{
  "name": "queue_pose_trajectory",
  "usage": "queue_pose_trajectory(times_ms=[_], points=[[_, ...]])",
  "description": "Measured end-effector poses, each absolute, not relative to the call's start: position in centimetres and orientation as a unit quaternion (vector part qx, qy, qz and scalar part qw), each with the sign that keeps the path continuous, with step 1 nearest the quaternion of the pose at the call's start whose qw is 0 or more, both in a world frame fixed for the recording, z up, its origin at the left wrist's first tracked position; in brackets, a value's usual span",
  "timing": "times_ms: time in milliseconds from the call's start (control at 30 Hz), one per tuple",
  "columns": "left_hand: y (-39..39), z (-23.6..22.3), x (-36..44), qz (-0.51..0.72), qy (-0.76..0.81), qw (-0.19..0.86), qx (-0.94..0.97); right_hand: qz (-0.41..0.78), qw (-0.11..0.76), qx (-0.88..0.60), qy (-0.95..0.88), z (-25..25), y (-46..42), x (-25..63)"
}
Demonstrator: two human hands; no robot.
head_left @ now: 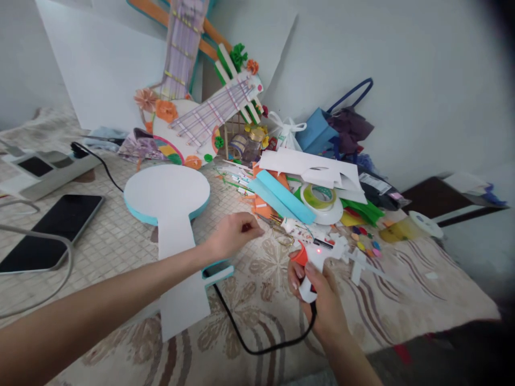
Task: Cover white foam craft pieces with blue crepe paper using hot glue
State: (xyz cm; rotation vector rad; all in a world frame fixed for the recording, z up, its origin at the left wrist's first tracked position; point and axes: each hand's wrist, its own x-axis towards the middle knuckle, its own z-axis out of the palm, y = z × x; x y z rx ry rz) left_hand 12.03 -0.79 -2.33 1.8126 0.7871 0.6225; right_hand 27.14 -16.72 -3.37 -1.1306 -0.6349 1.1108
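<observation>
My right hand (pixel 322 300) grips a white hot glue gun (pixel 322 251) with an orange trigger and a small red light. Its black cord runs down and left from the handle. A long pale stick (pixel 392 276) stretches away to the gun's right. My left hand (pixel 237 233) hovers above the table, fingers curled and pressed together; whatever they may hold is hidden. Under my left forearm lies a white guitar-shaped cutout (pixel 173 195) with a blue edge, a round head and a long strip. Beside the strip sits a small white piece with a blue edge (pixel 218 274).
Two decorated toy guitars (pixel 217 110) lean against the wall. Paper scraps (pixel 281 195), tape rolls (pixel 319 197) and coloured dots (pixel 366 238) crowd the right side. A phone (pixel 52 230), a grey cable (pixel 68 268) and a power strip (pixel 52 174) lie at left.
</observation>
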Motion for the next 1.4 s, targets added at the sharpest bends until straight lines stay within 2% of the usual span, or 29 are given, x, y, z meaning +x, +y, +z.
queue_pose_trajectory(times_ms=[433,667,833,933,1133,1400], points=[[-1.9,-1.9,12.1,0.297,0.325,0.528,0.727,0.543,0.651,-0.48,-0.224,-3.0,-15.1,25.4],[-1.8,-1.3,10.3,0.295,0.266,0.323,0.859,0.545,0.634,-0.496,-0.233,-3.5,-15.0,25.1],[-0.8,-1.5,8.9,0.296,0.281,0.256,0.876,0.52,0.661,-0.498,-0.21,-3.6,-14.9,25.3],[-0.4,-1.3,8.2,0.317,0.302,0.267,0.859,0.5,0.668,-0.508,-0.213,-3.5,-15.1,25.6],[-2.3,0.3,8.9,0.376,0.29,0.369,0.799,0.45,0.655,-0.538,-0.281,-4.2,-15.4,25.2],[-3.6,0.7,10.6,0.386,0.269,0.368,0.802,0.409,0.62,-0.582,-0.332,-5.2,-16.1,25.0]])
